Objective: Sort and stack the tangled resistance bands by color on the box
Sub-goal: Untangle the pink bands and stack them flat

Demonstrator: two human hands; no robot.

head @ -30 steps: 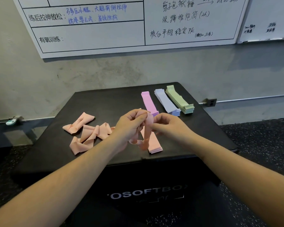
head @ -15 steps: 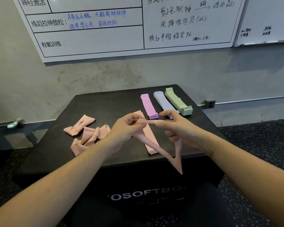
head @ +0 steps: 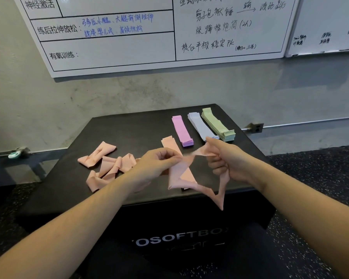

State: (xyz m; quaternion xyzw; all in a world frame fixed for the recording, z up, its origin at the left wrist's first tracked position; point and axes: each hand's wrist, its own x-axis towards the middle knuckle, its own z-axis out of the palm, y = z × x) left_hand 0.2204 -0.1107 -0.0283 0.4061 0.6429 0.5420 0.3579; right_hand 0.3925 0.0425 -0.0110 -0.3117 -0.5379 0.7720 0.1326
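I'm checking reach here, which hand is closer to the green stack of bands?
Right. The right hand sits just in front of the green stack; the left hand is farther to its left.

On the black soft box (head: pixel 129 133), tangled peach bands (head: pixel 107 164) lie left, three flat stacks (pink-purple (head: pixel 182 130), lavender (head: pixel 199 125), green (head: pixel 218 125)) far right.

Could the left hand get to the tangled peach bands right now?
Probably not at once: the left hand pinches the peach band stretched to the right hand. The tangled pile lies uncovered just beside it.
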